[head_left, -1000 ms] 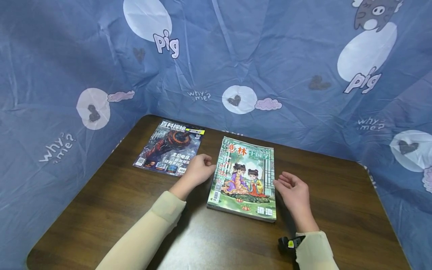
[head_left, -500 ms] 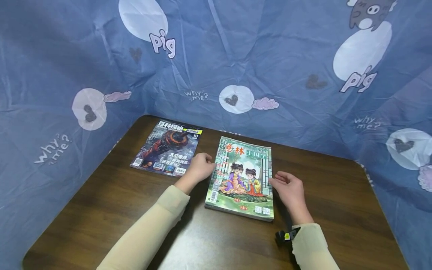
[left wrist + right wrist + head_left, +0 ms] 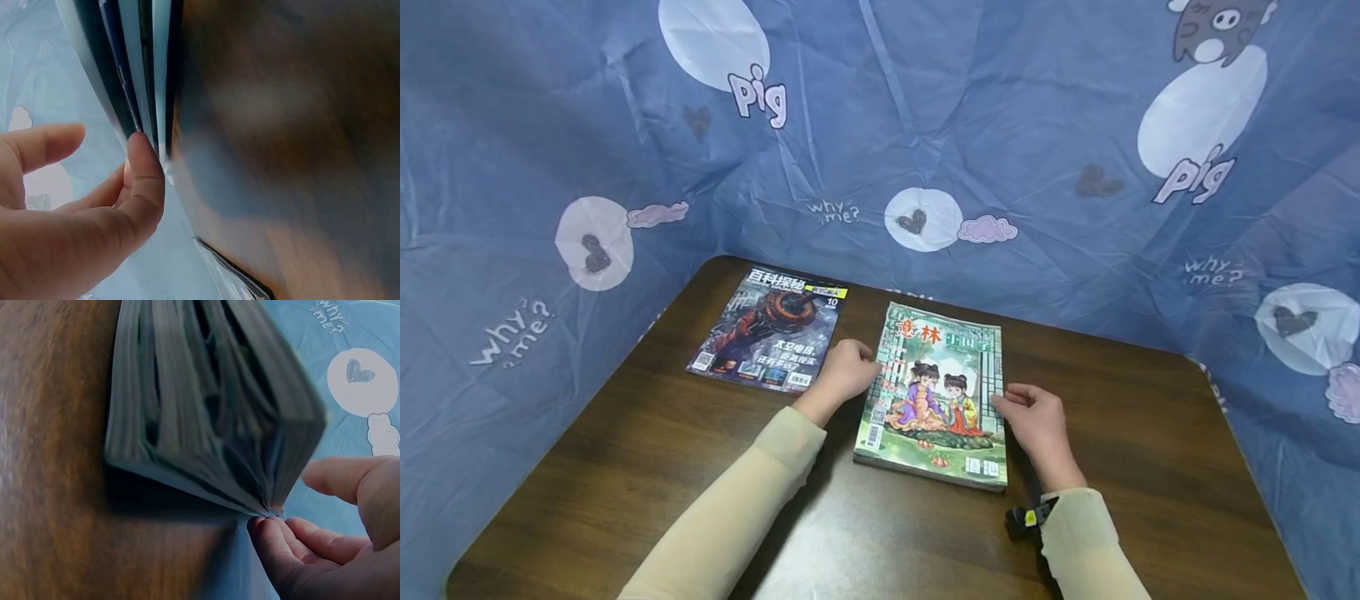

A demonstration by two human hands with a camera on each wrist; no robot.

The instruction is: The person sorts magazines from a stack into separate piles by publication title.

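Note:
A thick stack of magazines lies on the table, with a green-covered magazine (image 3: 936, 400) showing two cartoon children on top. My left hand (image 3: 844, 372) is at the stack's left side; in the left wrist view its fingertips (image 3: 142, 147) touch the side of the stack (image 3: 122, 56) while the thumb stands apart. At the opposite side is my right hand (image 3: 1036, 421). The right wrist view shows its fingertips (image 3: 265, 534) at the page edges of the stack (image 3: 181, 394), low down, and its thumb near the top cover's edge.
A dark magazine (image 3: 763, 325) with a red-and-orange machine on its cover lies flat at the back left, just beyond the left hand. The brown wooden table (image 3: 625, 467) has rounded back corners. Blue printed cloth (image 3: 820, 150) hangs behind and at both sides.
My right hand has moved slightly left, bringing its thumb up to the stack's right edge. The left hand keeps its place at the left side, and the magazines stay put.

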